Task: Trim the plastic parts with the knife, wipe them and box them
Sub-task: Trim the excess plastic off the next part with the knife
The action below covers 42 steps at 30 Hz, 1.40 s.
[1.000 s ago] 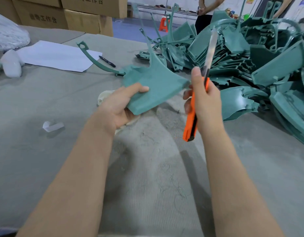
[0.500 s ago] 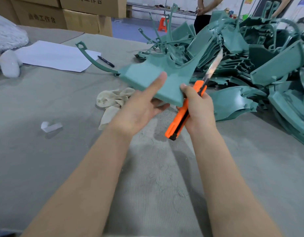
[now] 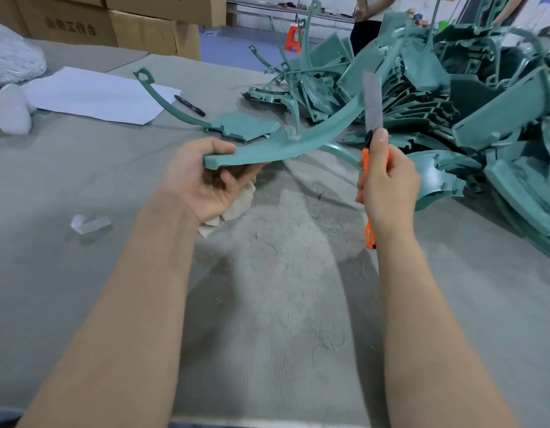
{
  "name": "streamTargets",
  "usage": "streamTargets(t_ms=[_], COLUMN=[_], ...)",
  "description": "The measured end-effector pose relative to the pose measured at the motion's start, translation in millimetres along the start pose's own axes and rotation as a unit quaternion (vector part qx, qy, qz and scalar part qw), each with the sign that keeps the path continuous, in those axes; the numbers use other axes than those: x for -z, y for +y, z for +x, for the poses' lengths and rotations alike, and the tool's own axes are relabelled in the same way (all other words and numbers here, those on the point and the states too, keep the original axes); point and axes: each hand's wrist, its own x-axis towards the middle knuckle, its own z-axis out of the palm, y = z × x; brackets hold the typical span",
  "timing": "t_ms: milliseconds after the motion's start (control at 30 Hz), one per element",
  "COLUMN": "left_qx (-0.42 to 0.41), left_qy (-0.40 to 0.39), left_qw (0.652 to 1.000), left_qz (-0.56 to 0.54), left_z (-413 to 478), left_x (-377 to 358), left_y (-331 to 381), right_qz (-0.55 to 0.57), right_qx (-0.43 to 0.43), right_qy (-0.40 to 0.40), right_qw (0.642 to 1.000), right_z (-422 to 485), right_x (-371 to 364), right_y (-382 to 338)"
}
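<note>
Your left hand, left of centre, grips the near end of the teal plastic part, which arcs up and rightward from it. Your right hand clasps the orange knife, blade upright just right of the part. Half a second ago the part showed its broad face; now it's edge-on.

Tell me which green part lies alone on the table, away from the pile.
The flat part with the long curved arm, beside the pen. The left hand holds a curved part; the rest form the pile at right.
</note>
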Motion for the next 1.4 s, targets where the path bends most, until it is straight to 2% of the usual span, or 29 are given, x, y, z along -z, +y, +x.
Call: streamTargets(t_ms=[333,600,800,933,1133,1200,1233,1300,1333,1400], left_qx=[0.039,0.028,0.002,-0.020,-0.053,-0.084,-0.119,-0.187,-0.209,-0.227], left_qy=[-0.028,-0.044,-0.022,-0.007,-0.030,-0.018,-0.002,0.006,-0.001,-0.026], left_qw=[0.997,0.992,0.992,0.989,0.977,0.979,0.979,0.968,0.962,0.956], left_qz=[-0.065,-0.118,-0.126,-0.145,-0.202,-0.183,-0.168,-0.169,-0.176,-0.183], left_z=[4,1,3,5,1,1,2,4,4,3], left_x=[6,3,-2,-4,-4,-4,-3,1,2,4], left_y=[1,-1,-5,-5,-7,-5,-3,4,7,10], right_qz=[0.051,0.022,-0.030,-0.050,-0.084,-0.044,0.000,0.068,0.052,-0.102], right_qx=[-0.011,0.024,0.082,0.109,0.178,0.140,0.095,0.003,-0.025,-0.042], right_qy=[-0.053,-0.103,-0.201,-0.240,-0.347,-0.373,-0.362,-0.288,-0.240,-0.193], right_qw=[0.997,0.994,0.976,0.963,0.917,0.916,0.928,0.955,0.969,0.975], right_z=[-9,-17,-28,-35,-51,-50,-47,-35,-28,-15], right_x=[-13,-23,-38,-47,-52,-47,-42,-30,-25,-16], right_y=[-4,-8,-13,-13,-24,-30,-33,-33,-30,-16])
